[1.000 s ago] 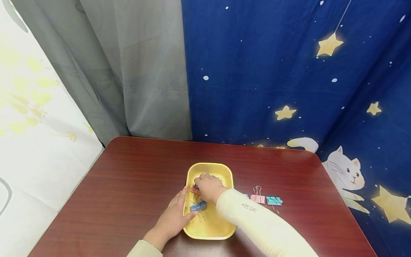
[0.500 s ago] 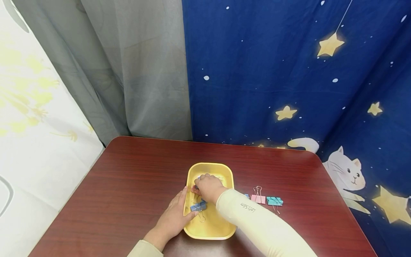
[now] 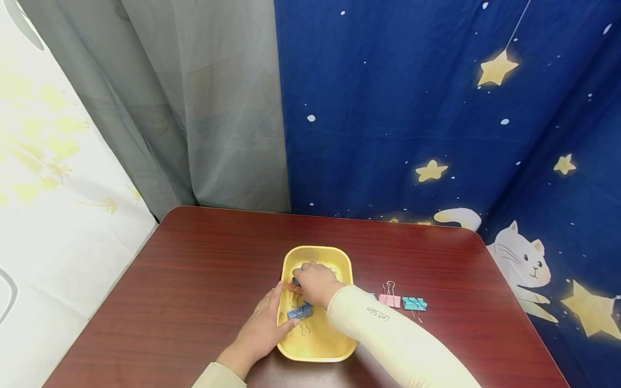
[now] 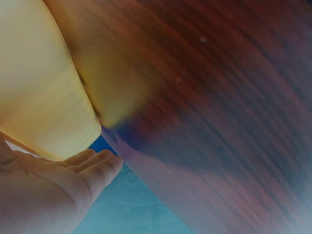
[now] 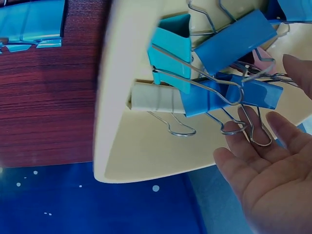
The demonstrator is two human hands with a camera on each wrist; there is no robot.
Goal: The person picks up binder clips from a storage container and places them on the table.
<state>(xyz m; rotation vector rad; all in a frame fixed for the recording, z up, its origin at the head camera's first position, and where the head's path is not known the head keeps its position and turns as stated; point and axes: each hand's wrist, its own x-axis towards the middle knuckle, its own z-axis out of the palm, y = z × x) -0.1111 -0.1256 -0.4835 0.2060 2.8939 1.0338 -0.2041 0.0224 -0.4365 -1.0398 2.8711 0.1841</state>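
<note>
A yellow tray [image 3: 317, 353] with binder clips in it stands on the table. My left hand [image 3: 259, 328] rests against its left side, fingers straight along the outer wall and thumb over the rim beside a blue binder clip [image 3: 299, 311]. Inside the tray, my right hand [image 3: 317, 283] reaches down at the far left. The right wrist view shows this hand [image 5: 278, 170] with fingers spread, fingertips at the wire handles of a blue binder clip [image 5: 256, 91]. Around it lie a teal clip [image 5: 173, 51], a white clip [image 5: 156, 97] and another blue clip [image 5: 236, 41].
To the right of the tray, a pink binder clip [image 3: 390, 300] and a teal binder clip [image 3: 414, 303] lie on the dark red table [image 3: 218, 258]. A bit of a blue clip [image 3: 372, 295] shows past the right sleeve [image 3: 388, 328]. Grey and blue curtains [image 3: 359, 108] hang behind.
My right fingers shift slightly among the clips at the tray's far left. The left hand and the tray stay in place.
</note>
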